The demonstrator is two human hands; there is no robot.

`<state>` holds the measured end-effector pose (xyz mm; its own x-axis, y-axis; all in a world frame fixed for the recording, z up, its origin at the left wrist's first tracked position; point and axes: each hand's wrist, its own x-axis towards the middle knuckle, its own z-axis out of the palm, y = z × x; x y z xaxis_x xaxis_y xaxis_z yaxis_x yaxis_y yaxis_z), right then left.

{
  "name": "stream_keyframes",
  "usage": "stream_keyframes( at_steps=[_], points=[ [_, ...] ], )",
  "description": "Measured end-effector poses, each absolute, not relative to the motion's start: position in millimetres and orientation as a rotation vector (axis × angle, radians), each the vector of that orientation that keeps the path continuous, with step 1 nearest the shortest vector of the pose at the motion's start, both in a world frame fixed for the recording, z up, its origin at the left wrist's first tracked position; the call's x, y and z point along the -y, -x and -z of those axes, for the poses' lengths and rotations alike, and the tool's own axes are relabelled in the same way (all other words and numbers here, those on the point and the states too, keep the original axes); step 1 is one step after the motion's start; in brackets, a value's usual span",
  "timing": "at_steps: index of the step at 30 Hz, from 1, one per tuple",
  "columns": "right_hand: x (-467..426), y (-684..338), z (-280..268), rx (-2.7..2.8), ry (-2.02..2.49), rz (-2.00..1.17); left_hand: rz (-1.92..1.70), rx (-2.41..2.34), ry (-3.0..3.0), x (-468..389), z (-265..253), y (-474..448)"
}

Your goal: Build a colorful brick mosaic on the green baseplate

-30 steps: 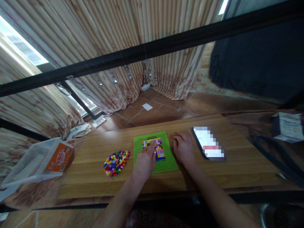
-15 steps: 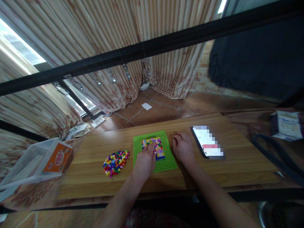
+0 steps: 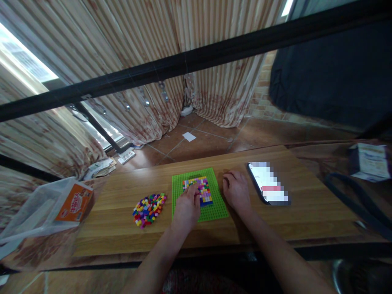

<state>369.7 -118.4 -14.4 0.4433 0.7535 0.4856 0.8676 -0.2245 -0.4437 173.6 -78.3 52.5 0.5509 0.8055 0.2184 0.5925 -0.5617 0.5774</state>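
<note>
My left hand [image 3: 187,206] is over a patch of small coloured building bricks [image 3: 206,190] pressed onto a green baseplate [image 3: 216,213]. Its thumb and fingers are drawn together at the patch. Whatever may be between the fingertips is too small to make out, and the hand covers the patch's lower left part. Just right of the baseplate, my right hand [image 3: 237,192] rests on the table with curled fingers, and nothing shows in it. To the left of the plate lies a loose pile of small mixed-colour bricks [image 3: 149,209].
A phone [image 3: 271,188] with a lit, partly blurred screen lies right of my right hand on the wooden table [image 3: 113,228]. Beyond the table's left end is a clear plastic bin [image 3: 39,212] with an orange label. A dark strap [image 3: 352,204] hangs at the right end.
The fingers of my left hand have bent and pulled back a little over the brick patch. My right hand has stayed in place.
</note>
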Motion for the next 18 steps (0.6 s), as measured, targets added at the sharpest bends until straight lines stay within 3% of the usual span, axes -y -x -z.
stream_keyframes(
  at_steps=[18],
  points=[
    [118.9,-368.1,13.5,1.37,2.045,0.225,-0.682,-1.157,-2.084,70.8,-47.8,-178.8]
  ],
)
